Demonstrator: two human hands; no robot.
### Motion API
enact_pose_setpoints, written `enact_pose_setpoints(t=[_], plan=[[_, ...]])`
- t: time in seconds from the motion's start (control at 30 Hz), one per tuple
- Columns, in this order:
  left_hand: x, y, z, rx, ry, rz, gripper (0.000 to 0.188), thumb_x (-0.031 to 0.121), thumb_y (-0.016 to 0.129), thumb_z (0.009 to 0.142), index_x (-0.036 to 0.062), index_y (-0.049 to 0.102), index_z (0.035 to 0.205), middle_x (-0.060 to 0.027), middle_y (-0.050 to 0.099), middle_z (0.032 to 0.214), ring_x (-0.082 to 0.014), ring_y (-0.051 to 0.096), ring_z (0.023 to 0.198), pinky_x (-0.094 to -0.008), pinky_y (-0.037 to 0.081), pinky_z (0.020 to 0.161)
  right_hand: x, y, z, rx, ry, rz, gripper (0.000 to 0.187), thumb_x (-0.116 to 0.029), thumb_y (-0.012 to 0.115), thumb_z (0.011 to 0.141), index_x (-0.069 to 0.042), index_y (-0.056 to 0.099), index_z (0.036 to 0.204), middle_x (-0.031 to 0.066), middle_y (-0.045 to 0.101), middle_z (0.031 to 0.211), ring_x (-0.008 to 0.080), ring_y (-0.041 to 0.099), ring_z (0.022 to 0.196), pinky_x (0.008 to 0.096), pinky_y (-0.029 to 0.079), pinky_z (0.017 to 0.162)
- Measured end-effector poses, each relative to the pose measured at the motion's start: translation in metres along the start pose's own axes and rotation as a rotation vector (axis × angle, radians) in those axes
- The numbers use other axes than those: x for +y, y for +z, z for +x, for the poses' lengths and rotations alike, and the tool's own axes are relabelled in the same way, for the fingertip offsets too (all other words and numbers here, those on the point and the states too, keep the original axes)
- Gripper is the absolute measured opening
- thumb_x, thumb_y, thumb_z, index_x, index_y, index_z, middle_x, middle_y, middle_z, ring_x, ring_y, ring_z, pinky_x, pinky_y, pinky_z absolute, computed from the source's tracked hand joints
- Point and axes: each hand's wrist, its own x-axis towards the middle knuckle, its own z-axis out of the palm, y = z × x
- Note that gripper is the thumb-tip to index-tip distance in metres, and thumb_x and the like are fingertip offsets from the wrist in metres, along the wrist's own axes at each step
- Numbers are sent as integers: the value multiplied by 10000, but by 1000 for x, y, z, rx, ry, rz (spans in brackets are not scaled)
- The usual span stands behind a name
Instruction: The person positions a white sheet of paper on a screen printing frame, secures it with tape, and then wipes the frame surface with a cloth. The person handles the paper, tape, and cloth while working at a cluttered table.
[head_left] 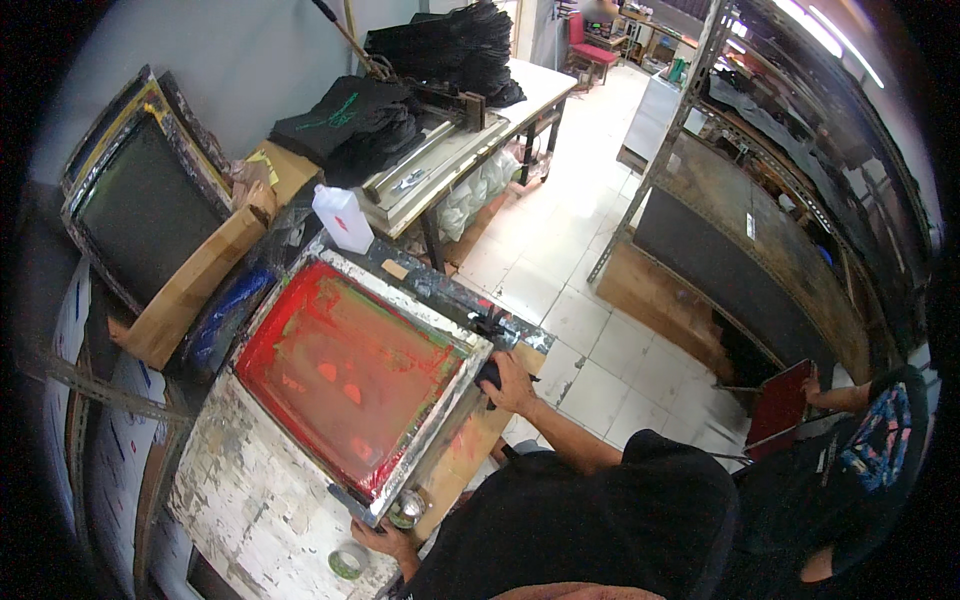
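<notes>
A screen printing frame (425, 440) with a white, paint-flecked border lies on a worn white board. Its mesh (330, 350) is smeared with red ink. At the frame's near corner, my left hand (385, 540) has its fingers curled against the edge. By the right-hand corner, my right hand (513, 385) is closed around a small black thing (489, 376) whose kind I cannot make out. Close to my left hand stand a small round jar (407, 509) and a roll of tape (348, 561).
A white plastic bottle (343, 220) stands beyond the frame. Black fabric pieces (345, 115) are stacked on the far table. More screens (150, 200) lean at left, behind a cardboard box (200, 285). At right, another person's hand (835, 397) touches a red chair (780, 405) near a metal rack (665, 150).
</notes>
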Motion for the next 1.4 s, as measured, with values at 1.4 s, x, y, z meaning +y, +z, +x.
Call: enact_pose_setpoints(t=[1.4], plan=[[47, -12, 13, 49, -48, 79, 818, 671, 547, 821, 19, 548, 1314, -203, 537, 1031, -368, 529, 956, -460, 428, 842, 29, 17, 5, 70, -241, -166, 491, -398, 661, 831, 14, 567, 1080, 176, 567, 1094, 369, 503, 1070, 508, 351, 908]])
